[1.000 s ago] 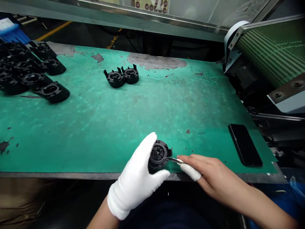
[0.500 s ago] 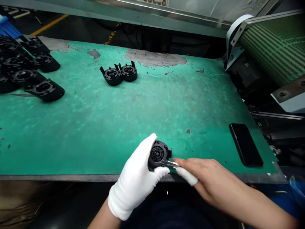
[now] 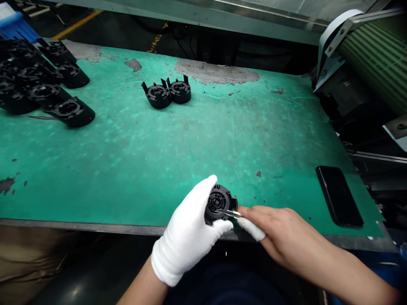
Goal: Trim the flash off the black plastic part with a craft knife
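While the round black part (image 3: 219, 202) sits low in the frame at the near table edge, your gloved left hand (image 3: 187, 237) pinches it between thumb and fingers, and your right hand (image 3: 280, 231) (one fingertip wrapped in white) pinches a thin metal blade (image 3: 229, 213) against its face. Two like parts (image 3: 168, 92) rest upper centre on the green mat (image 3: 159, 148), a pile of parts (image 3: 38, 82) upper left, a phone (image 3: 339, 195) at right

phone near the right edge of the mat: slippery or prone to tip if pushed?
The phone lies flat on the green mat, so tipping seems unlikely. Its glossy black face suggests a slick grip. It probably slides as one stiff slab, and the mat's right edge is close.
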`<action>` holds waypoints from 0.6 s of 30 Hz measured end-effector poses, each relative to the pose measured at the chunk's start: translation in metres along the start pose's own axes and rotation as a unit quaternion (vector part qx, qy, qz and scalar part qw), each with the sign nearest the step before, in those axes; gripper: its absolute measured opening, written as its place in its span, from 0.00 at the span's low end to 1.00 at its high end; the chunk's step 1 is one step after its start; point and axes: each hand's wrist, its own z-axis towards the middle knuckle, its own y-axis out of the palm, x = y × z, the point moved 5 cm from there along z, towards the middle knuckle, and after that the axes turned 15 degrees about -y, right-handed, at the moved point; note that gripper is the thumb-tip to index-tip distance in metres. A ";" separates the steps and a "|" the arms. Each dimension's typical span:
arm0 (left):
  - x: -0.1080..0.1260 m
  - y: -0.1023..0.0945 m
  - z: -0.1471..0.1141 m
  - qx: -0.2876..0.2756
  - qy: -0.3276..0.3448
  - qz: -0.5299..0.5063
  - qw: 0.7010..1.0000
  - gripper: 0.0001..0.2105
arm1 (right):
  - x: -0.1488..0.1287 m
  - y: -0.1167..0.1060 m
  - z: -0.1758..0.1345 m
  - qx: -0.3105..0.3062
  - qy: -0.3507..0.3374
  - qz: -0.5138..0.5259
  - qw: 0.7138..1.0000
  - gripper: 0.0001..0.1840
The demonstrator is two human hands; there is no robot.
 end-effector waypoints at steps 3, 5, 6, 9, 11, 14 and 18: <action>-0.001 0.000 0.000 -0.005 -0.003 0.001 1.000 0.44 | -0.002 -0.008 0.005 -0.028 -0.006 0.020 0.999 0.33; -0.001 -0.001 0.002 -0.012 -0.007 0.006 1.000 0.44 | -0.003 -0.018 0.012 -0.053 -0.025 0.030 0.998 0.32; -0.001 -0.002 0.003 -0.018 -0.007 0.009 1.000 0.45 | -0.004 -0.024 0.016 -0.062 -0.038 0.032 0.997 0.31; -0.001 -0.004 0.007 -0.033 -0.005 0.017 0.999 0.46 | -0.003 -0.039 0.026 -0.077 -0.071 0.055 0.993 0.21; 0.000 -0.004 0.008 -0.032 -0.006 0.015 0.999 0.45 | -0.001 -0.041 0.026 -0.067 -0.076 0.097 0.990 0.15; 0.001 -0.004 0.003 0.038 -0.013 -0.001 0.999 0.42 | 0.002 -0.028 0.016 0.001 -0.027 0.205 0.978 0.13; 0.001 0.000 -0.017 0.195 -0.039 -0.005 0.980 0.40 | -0.008 0.032 -0.007 0.082 0.144 0.514 0.841 0.15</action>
